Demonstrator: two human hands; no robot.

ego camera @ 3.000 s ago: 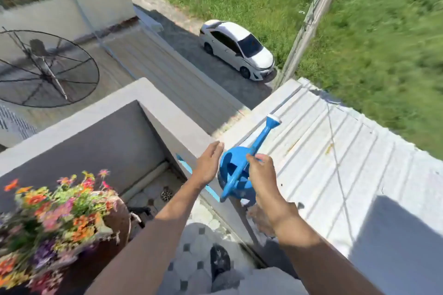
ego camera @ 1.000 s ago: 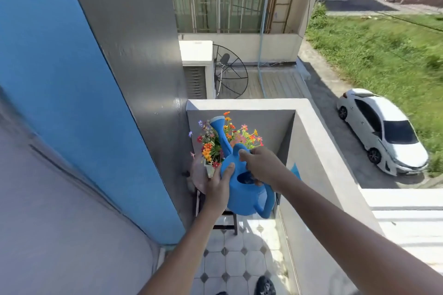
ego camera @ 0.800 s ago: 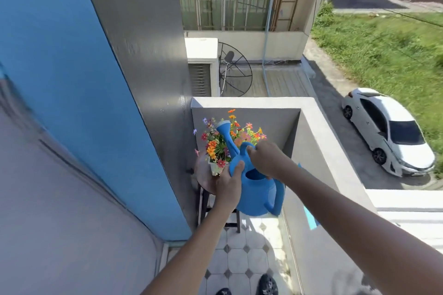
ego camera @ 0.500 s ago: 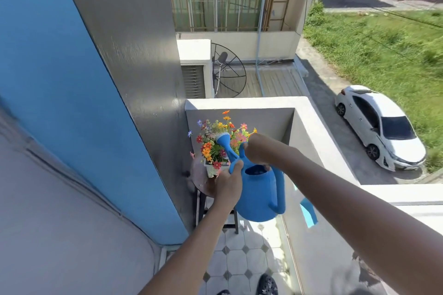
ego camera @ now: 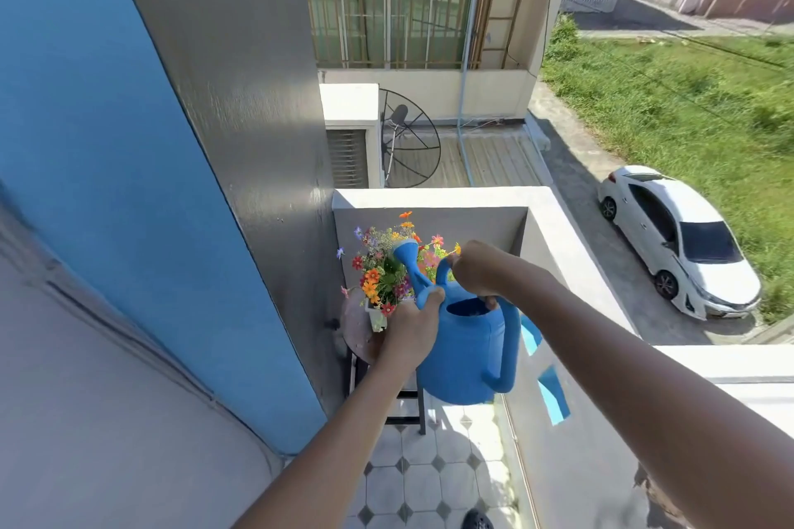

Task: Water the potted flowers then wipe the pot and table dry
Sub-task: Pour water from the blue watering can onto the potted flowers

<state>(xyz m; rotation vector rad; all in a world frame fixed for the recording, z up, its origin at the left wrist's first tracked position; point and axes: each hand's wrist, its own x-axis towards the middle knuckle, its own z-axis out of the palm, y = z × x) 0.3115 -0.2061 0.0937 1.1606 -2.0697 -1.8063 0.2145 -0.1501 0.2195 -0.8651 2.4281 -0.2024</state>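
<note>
So the blue watering can just swung over from the ledge, right hand holding its top handle, left hand gripping the spout base, rose now over the potted flowers on the little counter, so pouring looks about to start.

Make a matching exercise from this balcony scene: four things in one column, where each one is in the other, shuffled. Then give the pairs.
Things:
1. blue plastic watering can
2. pot of mixed colourful flowers
3. white car
4. black wire dish antenna

Places:
A. on the street below
B. on the small round table
C. on the neighbouring roof
D. held in both the left hand and the right hand

Pairs: 1-D, 2-B, 3-A, 4-C
</note>
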